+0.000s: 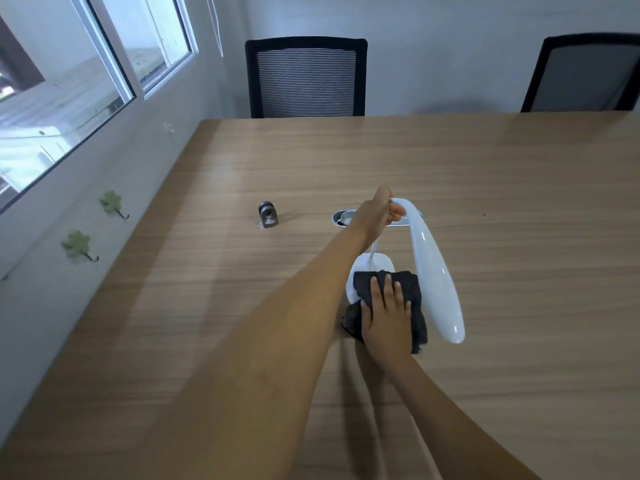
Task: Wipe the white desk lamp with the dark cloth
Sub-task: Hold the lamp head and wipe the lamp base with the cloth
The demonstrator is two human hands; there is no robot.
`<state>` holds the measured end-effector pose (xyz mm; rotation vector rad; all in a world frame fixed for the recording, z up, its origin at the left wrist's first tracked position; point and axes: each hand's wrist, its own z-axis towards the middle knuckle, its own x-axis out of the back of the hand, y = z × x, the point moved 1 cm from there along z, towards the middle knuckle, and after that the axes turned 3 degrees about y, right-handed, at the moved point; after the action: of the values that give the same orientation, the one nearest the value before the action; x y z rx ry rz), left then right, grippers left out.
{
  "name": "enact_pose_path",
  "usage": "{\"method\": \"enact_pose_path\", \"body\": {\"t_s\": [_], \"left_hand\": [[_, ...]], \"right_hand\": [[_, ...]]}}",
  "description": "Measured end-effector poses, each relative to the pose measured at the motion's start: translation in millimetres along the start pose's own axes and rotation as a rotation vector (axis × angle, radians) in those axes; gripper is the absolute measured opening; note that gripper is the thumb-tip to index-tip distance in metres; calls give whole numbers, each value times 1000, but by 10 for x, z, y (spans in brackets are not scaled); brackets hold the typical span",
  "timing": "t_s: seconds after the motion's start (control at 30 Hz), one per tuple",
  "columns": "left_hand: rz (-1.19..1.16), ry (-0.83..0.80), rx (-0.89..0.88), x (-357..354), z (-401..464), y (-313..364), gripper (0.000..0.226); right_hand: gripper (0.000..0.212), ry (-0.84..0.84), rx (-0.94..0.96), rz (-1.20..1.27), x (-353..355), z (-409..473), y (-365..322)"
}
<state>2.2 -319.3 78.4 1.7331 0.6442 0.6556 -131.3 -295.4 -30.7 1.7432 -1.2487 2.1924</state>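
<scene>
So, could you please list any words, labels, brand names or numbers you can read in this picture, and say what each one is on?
None: no readable text anywhere in this view.
White desk lamp: plain, no visible marking.
Dark cloth: no label showing.
Small metal fitting on the table: no legible marking.
Chairs and wall hooks: no writing visible.

What you cannot see well

The dark cloth [408, 289] covers most of the white lamp base [381, 263], and the right hand [388, 317] covers the middle of the cloth. The left hand [375, 211] hides the far end of the lamp head [433, 271] and part of the metal slot [341, 218] in the bench [519, 202]. The thin lamp neck [373, 254] shows only a little. The right chair [585, 72] and the window [52, 98] are cut by the edge.
</scene>
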Motion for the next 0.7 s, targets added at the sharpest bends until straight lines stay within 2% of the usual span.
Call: {"method": "enact_pose_path", "body": {"t_s": [0.1, 0.17, 0.23, 0.3, 0.33, 0.4, 0.47, 0.53, 0.63, 0.7], "left_hand": [[-24, 25, -1, -30, -4, 9, 51], [-41, 28, -6, -43, -2, 1, 51], [-64, 13, -8, -32, 9, -9, 51], [-81, 1, -5, -19, 1, 6, 49], [-87, 1, -3, -19, 0, 16, 48], [-100, 4, 7, -29, -6, 22, 47], [-106, 5, 14, -39, -15, 14, 48], [-119, 12, 8, -39, -14, 9, 47], [-111, 34, -11, -44, 3, 2, 46], [-91, 44, -10, -53, 3, 5, 49]], "right_hand": [[65, -61, 212, -83, -110, -134, 317], [62, -66, 278, -109, -137, -212, 494], [65, -110, 204, -32, -177, -229, 600], [70, 19, 17, 96, -186, -151, 628], [61, 21, -70, 159, -145, -89, 560], [49, -38, -37, 182, -4, 35, 304], [48, -169, 89, 233, -7, 112, 87], [48, -186, 130, 152, -82, 105, 65], [52, -102, 263, -81, -195, -44, 319], [47, -174, 278, -105, -207, -127, 482]]}}
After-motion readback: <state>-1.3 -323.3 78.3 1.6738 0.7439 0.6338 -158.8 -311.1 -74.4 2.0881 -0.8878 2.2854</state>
